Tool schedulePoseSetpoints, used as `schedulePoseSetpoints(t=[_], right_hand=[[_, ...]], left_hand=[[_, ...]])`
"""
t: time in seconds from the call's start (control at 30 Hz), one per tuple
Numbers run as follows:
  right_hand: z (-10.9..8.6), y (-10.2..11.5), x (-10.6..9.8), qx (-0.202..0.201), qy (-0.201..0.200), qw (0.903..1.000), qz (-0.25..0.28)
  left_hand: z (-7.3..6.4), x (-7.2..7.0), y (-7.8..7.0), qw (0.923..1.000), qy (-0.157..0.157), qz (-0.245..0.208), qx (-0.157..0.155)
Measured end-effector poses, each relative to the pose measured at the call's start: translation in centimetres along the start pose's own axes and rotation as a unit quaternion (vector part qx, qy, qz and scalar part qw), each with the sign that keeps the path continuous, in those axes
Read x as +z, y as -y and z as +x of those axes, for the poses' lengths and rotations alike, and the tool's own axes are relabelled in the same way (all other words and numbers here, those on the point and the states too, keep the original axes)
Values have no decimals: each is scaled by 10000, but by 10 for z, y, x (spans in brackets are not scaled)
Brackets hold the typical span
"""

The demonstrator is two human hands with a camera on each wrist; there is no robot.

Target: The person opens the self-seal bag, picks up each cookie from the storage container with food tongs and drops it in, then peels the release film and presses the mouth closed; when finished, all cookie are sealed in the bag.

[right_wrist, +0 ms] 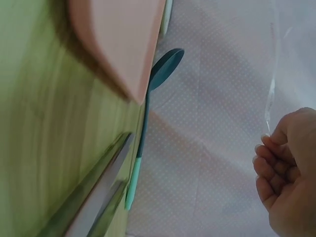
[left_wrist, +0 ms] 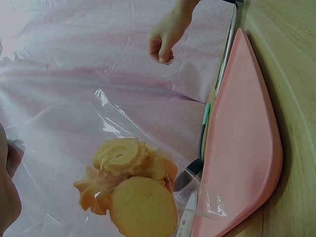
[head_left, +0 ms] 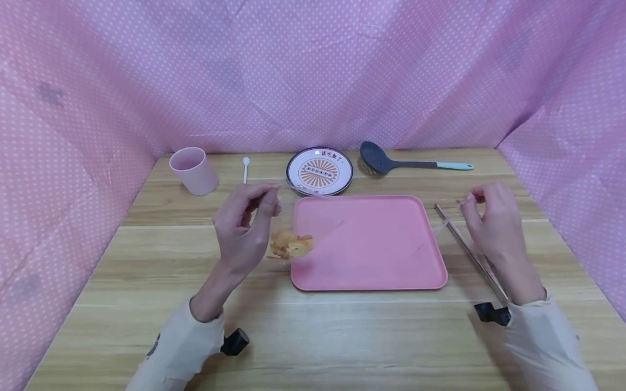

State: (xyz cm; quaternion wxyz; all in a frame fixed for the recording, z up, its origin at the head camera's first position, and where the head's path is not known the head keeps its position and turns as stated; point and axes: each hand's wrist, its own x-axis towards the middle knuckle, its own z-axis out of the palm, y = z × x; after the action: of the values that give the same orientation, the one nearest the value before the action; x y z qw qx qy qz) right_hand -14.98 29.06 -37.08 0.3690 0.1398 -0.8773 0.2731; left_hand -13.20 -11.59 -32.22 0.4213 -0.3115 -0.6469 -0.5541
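On the left, a hand [head_left: 244,228] pinches a clear plastic bag at its upper edge between thumb and fingers. Several golden butter cookies [left_wrist: 140,202] lie in the bag, which hangs above the table by the tray's left side. Across from it, the right hand [head_left: 496,225] has its thumb and index finger pinched on the end of a thin clear plastic strip [right_wrist: 271,94]. This strip runs leftward from the fingertips, and its far end is hard to follow. Below the hands lies a pink rectangular tray [head_left: 367,244] with a raised rim.
A pink cup [head_left: 195,172] stands at the back left beside a small white spoon [head_left: 246,169]. Behind the tray are a patterned plate [head_left: 319,171] and a dark slotted ladle [head_left: 379,158] with a mint handle tip. A long metal utensil [head_left: 471,252] lies right of the tray.
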Motion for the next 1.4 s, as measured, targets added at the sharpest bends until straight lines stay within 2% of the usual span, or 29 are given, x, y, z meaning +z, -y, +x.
schedulePoseSetpoints(t=[0.23, 0.43, 0.67, 0.87, 1.17, 1.4], right_hand=[[-5, -23, -8, 173, 709, 9970, -243], [-9, -42, -12, 391, 1296, 9897, -470], [-10, -58, -15, 554, 1774, 9804, -656], [-12, -65, -9, 346, 2127, 9733, -796], [-13, -68, 3, 137, 2526, 9649, -706], [-10, -65, 7, 99, 2631, 9622, -698]], left_hand=[[-1, 0, 0, 9999, 83, 103, -47], [-2, 0, 0, 9999, 129, 62, -86], [-3, 0, 1, 9998, 165, -18, -83], [-4, 0, 2, 9998, 148, -68, -76], [-6, 1, 2, 9997, 193, -11, -123], [-6, 1, 1, 9996, 243, 54, -147]])
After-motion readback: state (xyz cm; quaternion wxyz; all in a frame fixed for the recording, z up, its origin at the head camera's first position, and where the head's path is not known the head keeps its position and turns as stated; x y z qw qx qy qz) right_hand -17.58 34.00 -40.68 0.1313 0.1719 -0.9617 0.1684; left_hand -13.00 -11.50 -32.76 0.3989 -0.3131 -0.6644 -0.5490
